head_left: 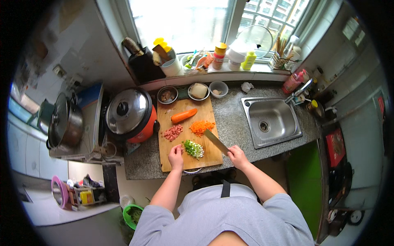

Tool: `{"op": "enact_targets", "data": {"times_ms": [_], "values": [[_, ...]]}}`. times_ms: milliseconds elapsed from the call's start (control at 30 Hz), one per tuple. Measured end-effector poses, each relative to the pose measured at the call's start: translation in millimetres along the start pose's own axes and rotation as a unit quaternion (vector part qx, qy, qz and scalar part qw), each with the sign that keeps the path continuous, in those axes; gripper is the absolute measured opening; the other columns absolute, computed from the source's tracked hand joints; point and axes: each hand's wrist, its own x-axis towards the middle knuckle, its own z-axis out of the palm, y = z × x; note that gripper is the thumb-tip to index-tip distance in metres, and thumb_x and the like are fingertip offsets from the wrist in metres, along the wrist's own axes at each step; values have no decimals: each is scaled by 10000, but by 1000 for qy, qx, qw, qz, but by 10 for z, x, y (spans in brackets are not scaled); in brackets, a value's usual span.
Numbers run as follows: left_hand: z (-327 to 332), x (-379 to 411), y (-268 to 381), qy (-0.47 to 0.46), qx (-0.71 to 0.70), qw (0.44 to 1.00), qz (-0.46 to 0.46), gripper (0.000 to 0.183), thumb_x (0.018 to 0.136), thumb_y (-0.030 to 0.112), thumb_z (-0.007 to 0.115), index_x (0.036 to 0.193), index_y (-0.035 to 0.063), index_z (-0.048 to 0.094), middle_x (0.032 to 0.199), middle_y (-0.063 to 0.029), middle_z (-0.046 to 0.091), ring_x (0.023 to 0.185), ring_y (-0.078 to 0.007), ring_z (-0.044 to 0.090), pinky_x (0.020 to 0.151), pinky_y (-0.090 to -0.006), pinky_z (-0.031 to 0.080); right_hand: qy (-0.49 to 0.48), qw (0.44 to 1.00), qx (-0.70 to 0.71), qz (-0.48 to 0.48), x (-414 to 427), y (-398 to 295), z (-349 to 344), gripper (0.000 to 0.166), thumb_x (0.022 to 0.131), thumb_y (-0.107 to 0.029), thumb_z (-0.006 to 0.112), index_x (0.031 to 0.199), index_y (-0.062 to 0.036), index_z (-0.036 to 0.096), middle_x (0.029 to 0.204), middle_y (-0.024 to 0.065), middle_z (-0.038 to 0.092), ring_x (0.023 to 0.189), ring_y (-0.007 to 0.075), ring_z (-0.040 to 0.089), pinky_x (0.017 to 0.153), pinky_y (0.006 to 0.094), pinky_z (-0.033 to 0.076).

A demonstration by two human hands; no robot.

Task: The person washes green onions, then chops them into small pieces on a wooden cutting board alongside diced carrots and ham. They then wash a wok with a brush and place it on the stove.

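Observation:
On a wooden cutting board (166,153) sit small heaps of diced carrot (201,127), diced pink meat (173,132) and chopped scallion (194,149). Behind them lies a thick piece of peeled carrot (184,116). My right hand (238,156) grips the handle of a kitchen knife (216,142) at the board's right edge. The blade points up and left, its tip beside the diced carrot. My left hand (176,156) is over the board's left front, just left of the scallion. Its fingers are bunched together, and nothing shows between them.
Behind the board stand a metal bowl of meat pieces (167,95), a bowl with a pale block (199,91) and a plastic bowl (219,89). A red electric cooker (132,115) is close on the left. A steel sink (272,121) is set into the counter at right.

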Motion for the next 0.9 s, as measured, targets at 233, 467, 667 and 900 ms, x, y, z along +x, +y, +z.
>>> {"op": "enact_targets", "data": {"times_ms": [233, 467, 667, 900], "values": [[89, -162, 44, -17, -47, 998, -30, 238, 1004, 253, 531, 970, 39, 630, 766, 0, 605, 684, -76, 541, 645, -229, 457, -44, 972, -172, -154, 55, 509, -616, 365, 804, -61, 633, 1161, -130, 599, 1049, 122, 573, 915, 350, 604, 776, 414, 516], [478, -686, 151, 31, -27, 999, -28, 203, 991, 247, 560, 943, 62, 629, 747, 26, 563, 673, -54, 479, 626, -211, 407, -182, 917, -187, -301, 458, 1029, -705, 586, 720, -4, 629, 1273, -180, 545, 1108, 93, 568, 987, 316, 571, 847, 394, 486], [1259, -953, 95, 36, -24, 999, 1, 99, 948, 137, 619, 954, 40, 638, 785, 15, 594, 688, -69, 506, 638, -216, 423, -183, 909, -171, -333, 627, 1326, -568, 449, 853, -109, 509, 1297, -178, 534, 1197, 95, 545, 1089, 286, 542, 937, 418, 433], [3014, -1018, 200, -72, -112, 981, -145, 214, 935, 148, 638, 1103, 17, 619, 940, -76, 672, 810, -152, 647, 723, -264, 545, -56, 972, -161, -163, 874, 2074, -1592, 214, 814, -191, 611, 1014, -161, 683, 1003, 56, 639, 1076, 287, 554, 921, 445, 405]]}}
